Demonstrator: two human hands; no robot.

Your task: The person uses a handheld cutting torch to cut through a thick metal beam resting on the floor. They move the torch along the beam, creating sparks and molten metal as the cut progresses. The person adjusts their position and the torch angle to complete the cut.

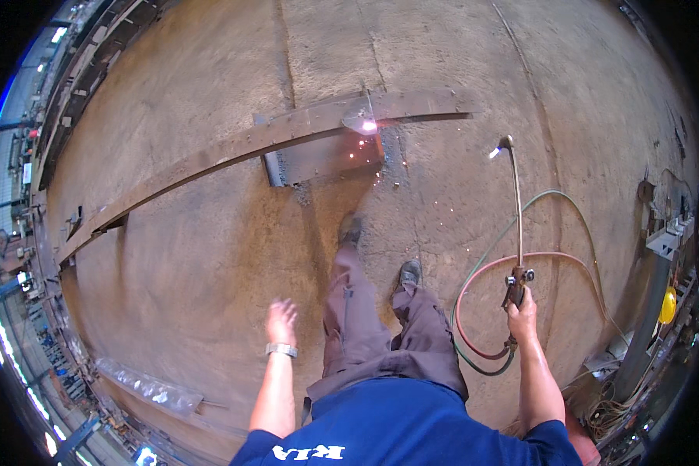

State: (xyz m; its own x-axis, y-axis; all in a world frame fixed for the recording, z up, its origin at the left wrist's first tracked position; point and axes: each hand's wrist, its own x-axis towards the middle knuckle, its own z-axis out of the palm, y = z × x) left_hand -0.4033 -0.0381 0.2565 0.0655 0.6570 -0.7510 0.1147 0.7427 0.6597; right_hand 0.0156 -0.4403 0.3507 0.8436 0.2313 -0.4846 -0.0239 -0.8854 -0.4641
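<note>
My right hand point(523, 314) is closed round the handle of a cutting torch point(517, 206). The torch's long tube points forward and its bent head carries a small bright flame. A red hose point(474, 283) and a green hose point(571, 200) loop from the handle end. My left hand point(281, 320) hangs in the air with nothing in it, fingers apart and a little blurred. In front of my feet a long rusty steel bar point(210, 158) crosses a shorter steel section point(314, 159). A spot glows white-pink where they meet, apart from the torch, with sparks scattered nearby.
My shoes point(410, 272) stand on a brown concrete floor point(458, 70) with cracks. At the right are a grey post point(646, 311), a yellow rounded object point(667, 305) and tangled cables point(602, 412). Clear plastic wrapping point(147, 384) lies at the lower left, and steel lengths point(81, 85) line the far left.
</note>
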